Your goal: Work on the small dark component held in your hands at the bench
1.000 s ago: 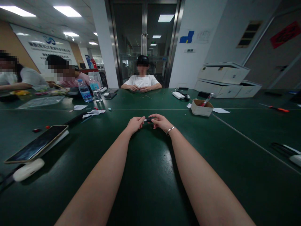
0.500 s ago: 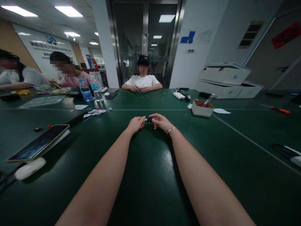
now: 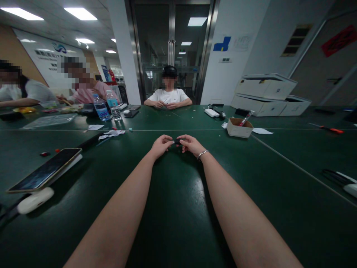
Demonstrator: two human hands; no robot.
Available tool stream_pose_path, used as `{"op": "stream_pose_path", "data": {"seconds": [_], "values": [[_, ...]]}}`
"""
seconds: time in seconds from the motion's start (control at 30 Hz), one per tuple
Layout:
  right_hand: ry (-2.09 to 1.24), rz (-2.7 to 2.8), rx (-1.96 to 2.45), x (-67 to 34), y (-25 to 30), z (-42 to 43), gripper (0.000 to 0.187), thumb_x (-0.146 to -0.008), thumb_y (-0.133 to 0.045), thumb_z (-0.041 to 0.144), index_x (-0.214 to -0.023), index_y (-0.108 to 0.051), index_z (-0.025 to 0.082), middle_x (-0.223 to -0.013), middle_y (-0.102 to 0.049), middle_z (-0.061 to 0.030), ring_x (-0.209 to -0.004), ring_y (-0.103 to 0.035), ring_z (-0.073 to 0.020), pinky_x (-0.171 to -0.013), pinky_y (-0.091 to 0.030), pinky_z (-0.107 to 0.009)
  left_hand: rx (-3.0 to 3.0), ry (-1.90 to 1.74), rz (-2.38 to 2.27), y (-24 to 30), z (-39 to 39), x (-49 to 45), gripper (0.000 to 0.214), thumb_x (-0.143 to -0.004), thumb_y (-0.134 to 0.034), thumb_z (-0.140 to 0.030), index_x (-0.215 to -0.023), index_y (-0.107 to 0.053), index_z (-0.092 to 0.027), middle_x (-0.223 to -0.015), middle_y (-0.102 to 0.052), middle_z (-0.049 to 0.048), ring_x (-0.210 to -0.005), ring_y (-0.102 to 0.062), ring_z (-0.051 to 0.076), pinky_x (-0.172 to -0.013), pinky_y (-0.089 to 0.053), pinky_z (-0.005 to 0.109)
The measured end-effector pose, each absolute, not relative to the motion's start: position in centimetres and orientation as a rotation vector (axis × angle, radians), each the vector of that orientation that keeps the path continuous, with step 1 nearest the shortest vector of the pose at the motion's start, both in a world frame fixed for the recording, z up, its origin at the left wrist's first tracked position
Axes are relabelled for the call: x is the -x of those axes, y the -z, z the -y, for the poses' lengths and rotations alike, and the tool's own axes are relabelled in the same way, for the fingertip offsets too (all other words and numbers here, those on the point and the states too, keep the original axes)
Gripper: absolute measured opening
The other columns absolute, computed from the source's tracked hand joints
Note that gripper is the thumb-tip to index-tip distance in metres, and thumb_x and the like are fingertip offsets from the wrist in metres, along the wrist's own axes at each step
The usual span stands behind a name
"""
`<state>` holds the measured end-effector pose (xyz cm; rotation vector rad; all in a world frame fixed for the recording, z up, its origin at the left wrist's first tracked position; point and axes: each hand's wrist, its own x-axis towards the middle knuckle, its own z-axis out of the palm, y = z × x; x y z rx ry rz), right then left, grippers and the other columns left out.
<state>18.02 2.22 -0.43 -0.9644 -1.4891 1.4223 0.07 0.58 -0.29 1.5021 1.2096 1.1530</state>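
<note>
Between my two hands is a small black cylinder with a silver end [image 3: 176,142], held level just above the green table [image 3: 178,208]. My left hand [image 3: 162,145] pinches its silver end between thumb and fingers. On the black end, the fingertips of my right hand [image 3: 190,143] are closed, with a metal bracelet [image 3: 202,155] at that wrist. My fingers cover both ends of the cylinder, so its exact kind cannot be made out.
To the left lie a phone [image 3: 44,169], a white earphone case [image 3: 35,200] and paper scraps [image 3: 111,134], with two water bottles [image 3: 100,108] behind. At right stand a small carton [image 3: 240,128] and white boxes [image 3: 264,89]. A person [image 3: 169,95] sits opposite.
The fingers of my left hand have shifted on the silver end, and less of the silver shows. My right hand stays on the black end.
</note>
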Motion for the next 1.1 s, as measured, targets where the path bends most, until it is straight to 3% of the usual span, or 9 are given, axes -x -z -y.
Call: {"op": "stream_pose_path", "data": {"seconds": [0.1, 0.23, 0.33, 0.47, 0.57, 0.7, 0.8, 0.93, 1.1], "values": [[-1.426, 1.488, 0.967, -18.03, 0.44, -2.20, 0.017, -0.082, -0.057, 0.011, -0.098, -0.058, 0.016, -0.066, -0.065, -0.0002, -0.041, -0.050, -0.0047, -0.041, -0.050, -0.017, -1.471, -1.111, -1.219, 0.18, -0.48, -0.20, 0.023, -0.084, -0.051, -0.034, -0.095, -0.056, -0.015, -0.068, -0.060, 0.0024, -0.055, -0.054, 0.009, -0.050, -0.041, 0.020], [-1.420, 1.487, 0.956, -18.02, 0.39, -2.11, 0.017, -0.081, -0.058, 0.011, -0.098, -0.058, 0.016, -0.065, -0.064, 0.0006, -0.041, -0.050, -0.0049, -0.040, -0.049, -0.017, -1.558, -1.124, -1.199, 0.00, -0.20, -0.31, 0.023, -0.079, -0.057, -0.026, -0.100, -0.057, -0.015, -0.072, -0.060, 0.0021, -0.060, -0.054, 0.009, -0.050, -0.041, 0.019], [-1.415, 1.499, 0.948, -17.99, 0.30, -1.99, 0.016, -0.081, -0.058, 0.010, -0.096, -0.058, 0.016, -0.064, -0.064, 0.0011, -0.041, -0.050, -0.0047, -0.040, -0.049, -0.017, -1.567, -1.090, -1.207, 0.01, -0.11, -0.25, 0.025, -0.084, -0.049, -0.029, -0.102, -0.057, -0.014, -0.071, -0.059, 0.0028, -0.057, -0.053, 0.009, -0.049, -0.040, 0.019], [-1.418, 1.503, 0.958, -17.94, 0.20, -1.90, 0.017, -0.082, -0.055, 0.009, -0.097, -0.058, 0.016, -0.064, -0.064, 0.0012, -0.040, -0.049, -0.0043, -0.040, -0.049, -0.016, -1.627, -1.102, -1.192, 0.11, -0.20, -0.11, 0.030, -0.076, -0.058, -0.025, -0.105, -0.058, -0.016, -0.078, -0.061, 0.0032, -0.063, -0.054, 0.010, -0.051, -0.041, 0.019], [-1.424, 1.508, 0.961, -17.93, 0.20, -1.94, 0.017, -0.081, -0.056, 0.009, -0.097, -0.058, 0.016, -0.065, -0.064, 0.0014, -0.040, -0.049, -0.0041, -0.040, -0.049, -0.016, -1.595, -1.076, -1.222, 0.12, -0.28, -0.10, 0.029, -0.081, -0.051, -0.030, -0.104, -0.059, -0.014, -0.074, -0.061, 0.0035, -0.058, -0.051, 0.009, -0.049, -0.040, 0.020], [-1.424, 1.522, 0.938, -17.98, 0.33, -2.02, 0.018, -0.080, -0.059, 0.011, -0.097, -0.058, 0.017, -0.066, -0.064, 0.0015, -0.041, -0.050, -0.0042, -0.041, -0.049, -0.016, -1.609, -1.097, -1.217, 0.10, -0.33, -0.19, 0.032, -0.076, -0.056, -0.023, -0.107, -0.059, -0.016, -0.082, -0.062, 0.0043, -0.064, -0.054, 0.010, -0.051, -0.040, 0.019], [-1.420, 1.534, 0.930, -18.04, 0.43, -2.03, 0.018, -0.080, -0.059, 0.012, -0.098, -0.058, 0.017, -0.067, -0.064, 0.0013, -0.041, -0.050, -0.0042, -0.041, -0.048, -0.016, -1.585, -1.063, -1.223, 0.08, -0.31, -0.20, 0.029, -0.081, -0.049, -0.026, -0.105, -0.059, -0.014, -0.074, -0.061, 0.0037, -0.059, -0.052, 0.009, -0.050, -0.039, 0.019], [-1.420, 1.535, 0.925, -18.06, 0.40, -1.97, 0.018, -0.080, -0.060, 0.013, -0.097, -0.058, 0.017, -0.067, -0.065, 0.0012, -0.041, -0.050, -0.0042, -0.041, -0.048, -0.016, -1.591, -1.066, -1.195, 0.04, -0.27, -0.13, 0.030, -0.075, -0.057, -0.026, -0.103, -0.060, -0.016, -0.080, -0.062, 0.0040, -0.065, -0.054, 0.010, -0.052, -0.040, 0.019], [-1.409, 1.539, 0.941, -18.08, 0.23, -1.87, 0.018, -0.080, -0.059, 0.012, -0.097, -0.059, 0.017, -0.068, -0.065, 0.0010, -0.042, -0.050, -0.0042, -0.042, -0.049, -0.016, -1.588, -1.082, -1.199, 0.25, -0.44, -0.07, 0.029, -0.078, -0.055, -0.029, -0.103, -0.060, -0.015, -0.076, -0.061, 0.0034, -0.063, -0.053, 0.010, -0.050, -0.038, 0.019]]}}
